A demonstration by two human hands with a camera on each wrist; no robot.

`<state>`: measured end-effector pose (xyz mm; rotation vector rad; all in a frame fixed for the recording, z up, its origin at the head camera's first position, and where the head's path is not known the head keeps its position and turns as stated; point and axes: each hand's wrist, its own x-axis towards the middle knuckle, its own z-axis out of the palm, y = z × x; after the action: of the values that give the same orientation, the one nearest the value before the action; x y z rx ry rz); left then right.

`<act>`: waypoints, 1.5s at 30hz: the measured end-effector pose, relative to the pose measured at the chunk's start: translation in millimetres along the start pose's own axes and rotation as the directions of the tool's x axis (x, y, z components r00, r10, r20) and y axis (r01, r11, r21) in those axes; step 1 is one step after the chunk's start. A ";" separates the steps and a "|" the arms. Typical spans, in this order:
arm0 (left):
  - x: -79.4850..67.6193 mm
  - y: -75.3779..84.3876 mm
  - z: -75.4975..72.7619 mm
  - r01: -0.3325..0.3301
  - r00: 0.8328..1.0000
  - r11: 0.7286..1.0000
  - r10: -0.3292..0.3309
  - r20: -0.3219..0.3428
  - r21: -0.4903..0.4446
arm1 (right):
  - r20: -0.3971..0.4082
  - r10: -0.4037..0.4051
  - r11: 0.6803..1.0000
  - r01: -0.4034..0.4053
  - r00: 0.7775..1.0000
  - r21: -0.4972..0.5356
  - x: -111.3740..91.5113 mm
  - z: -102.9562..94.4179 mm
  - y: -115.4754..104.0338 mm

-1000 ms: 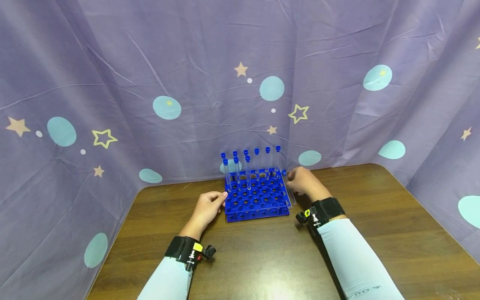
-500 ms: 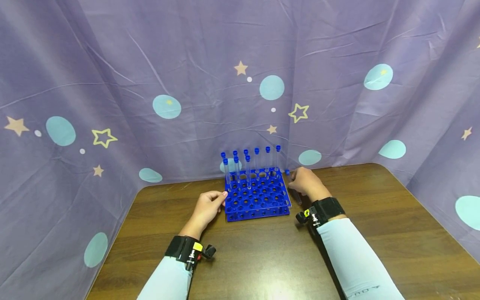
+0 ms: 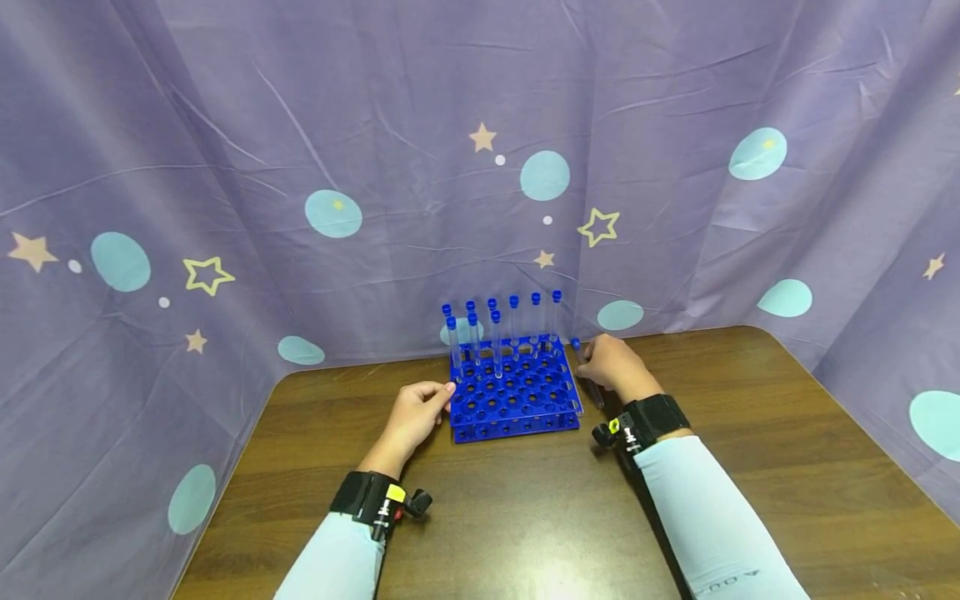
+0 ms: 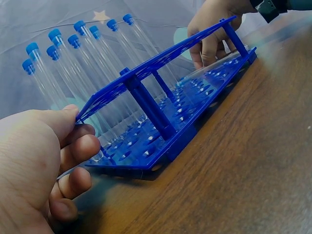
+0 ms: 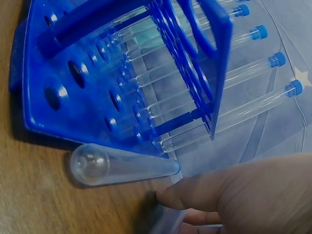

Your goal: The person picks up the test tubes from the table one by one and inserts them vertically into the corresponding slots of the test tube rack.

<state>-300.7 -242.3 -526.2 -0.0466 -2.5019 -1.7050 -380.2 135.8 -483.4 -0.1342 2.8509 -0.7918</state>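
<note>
A blue test tube rack stands on the table, and capped clear test tubes stand upright in its back rows. At the rack's left side, my left hand pinches the edge of the upper plate between thumb and index finger. To the right of the rack is my right hand, fingers pointing down. A blue-capped test tube lies on the table between that hand and the rack. Below my right thumb, a clear tube-like piece shows between thumb and fingers, mostly hidden by the hand.
The brown wooden table ends just behind the rack. Beyond it hangs a purple curtain with stars and dots. The rack's front rows show bare holes. Each wrist carries a black strap with a small camera.
The lying test tube has shifted slightly right, away from the rack, along with a small move of my right hand. My left hand has kept its place on the rack.
</note>
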 end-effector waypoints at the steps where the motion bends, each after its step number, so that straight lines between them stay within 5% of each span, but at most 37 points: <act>1: -0.1 0.1 0.1 0.000 1.000 1.000 0.000 -0.001 -0.002 | -0.004 -0.001 1.000 0.001 1.000 -0.003 0.2 0.3 0.1; 14: -0.4 0.7 -0.1 0.003 1.000 1.000 -0.003 -0.005 0.006 | -0.092 -0.085 0.996 0.084 0.992 -0.018 -5.5 -16.3 -3.3; 22: -0.2 -0.3 0.4 -0.002 1.000 1.000 0.002 -0.006 -0.007 | -0.094 -0.145 0.980 0.157 0.985 0.125 4.1 -27.1 6.0; 30: -0.3 0.7 1.1 -0.009 1.000 1.000 0.009 -0.015 -0.002 | -0.155 -0.126 0.953 0.163 0.980 0.255 -18.0 -50.5 -16.1; 38: 1.1 -1.0 0.4 -0.013 1.000 1.000 0.013 -0.012 0.009 | -0.302 -0.142 0.941 0.224 0.943 0.255 -34.1 -65.2 -33.8; 45: 1.1 -2.5 0.2 -0.008 1.000 1.000 0.008 -0.001 0.016 | -0.408 -0.218 0.914 0.332 0.887 0.233 -45.7 -62.9 -52.9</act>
<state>-302.0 -243.1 -528.5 -0.0540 -2.5108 -1.6818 -345.7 128.3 -396.2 -0.3993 3.0509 -1.4403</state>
